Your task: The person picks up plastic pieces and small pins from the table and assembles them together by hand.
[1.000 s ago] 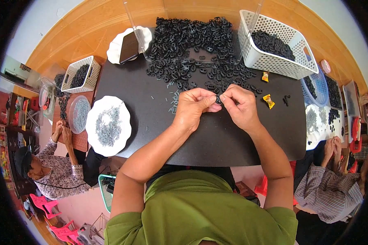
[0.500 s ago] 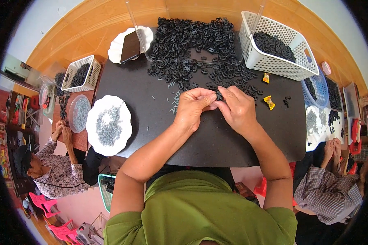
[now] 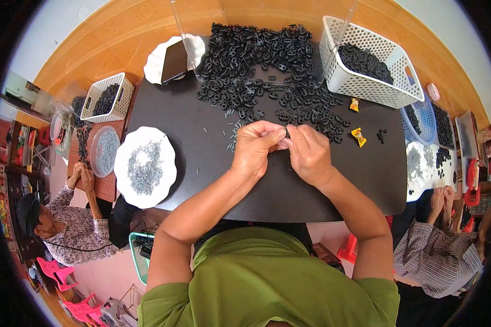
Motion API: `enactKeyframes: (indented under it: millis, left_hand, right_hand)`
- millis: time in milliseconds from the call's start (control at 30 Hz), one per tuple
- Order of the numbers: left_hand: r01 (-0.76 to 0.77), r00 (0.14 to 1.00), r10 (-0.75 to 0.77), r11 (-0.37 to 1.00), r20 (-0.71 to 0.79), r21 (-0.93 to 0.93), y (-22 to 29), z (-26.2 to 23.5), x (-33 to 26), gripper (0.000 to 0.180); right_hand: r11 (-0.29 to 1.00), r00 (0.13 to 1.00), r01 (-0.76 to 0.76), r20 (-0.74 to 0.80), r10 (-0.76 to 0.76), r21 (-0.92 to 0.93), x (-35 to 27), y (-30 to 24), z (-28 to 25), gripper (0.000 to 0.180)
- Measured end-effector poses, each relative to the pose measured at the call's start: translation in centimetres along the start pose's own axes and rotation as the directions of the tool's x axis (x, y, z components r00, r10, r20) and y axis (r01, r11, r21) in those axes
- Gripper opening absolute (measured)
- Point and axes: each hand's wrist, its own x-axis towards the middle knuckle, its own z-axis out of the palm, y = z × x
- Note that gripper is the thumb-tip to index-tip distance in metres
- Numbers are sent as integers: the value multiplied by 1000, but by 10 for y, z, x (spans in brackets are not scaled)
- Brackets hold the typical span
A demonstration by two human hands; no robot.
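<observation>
Over the dark table (image 3: 218,188), my left hand (image 3: 255,146) and my right hand (image 3: 311,154) meet with fingers pinched together. Between their fingertips is a small black plastic piece (image 3: 287,132), mostly covered by the fingers. Just beyond the hands spreads a large heap of black oval two-holed plastic pieces (image 3: 256,46). Several small grey pins (image 3: 232,143) lie loose beside my left hand. More of these pins (image 3: 145,168) fill the middle of a white scalloped plate (image 3: 126,188) at the left.
A white perforated basket (image 3: 360,90) of black pieces stands at the back right, near two yellow wrapped sweets (image 3: 358,137). A phone (image 3: 174,61) rests on another white plate (image 3: 154,68) at the back left. Co-workers sit at the left (image 3: 76,229) and right (image 3: 442,250).
My right hand has turned and shifted slightly left and down, its fingers curling more tightly against the left fingertips. My left hand has barely moved.
</observation>
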Motion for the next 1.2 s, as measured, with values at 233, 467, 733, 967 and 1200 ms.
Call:
enactKeyframes:
  millis: [233,467,733,967,1200]
  left_hand:
    - [-2,999,0,999,49,40,4,-3,6,6]
    - [45,996,-42,998,76,-44,13,6,5,11]
    - [-126,985,132,990,-109,58,33,-7,17,10]
    - [-193,963,201,979,-178,59,41,-19,26,11]
    - [-216,954,222,975,-201,52,45,-22,26,10]
  right_hand:
    - [999,1000,-14,-22,15,37,6,3,-2,31]
    - [983,993,-114,-23,119,142,18,10,-20,35]
    - [959,946,-263,-225,235,-106,77,96,-90,30]
    - [948,907,-312,-317,277,-65,73,113,-80,21]
    - [986,943,-123,297,151,-111,29,63,-30,11]
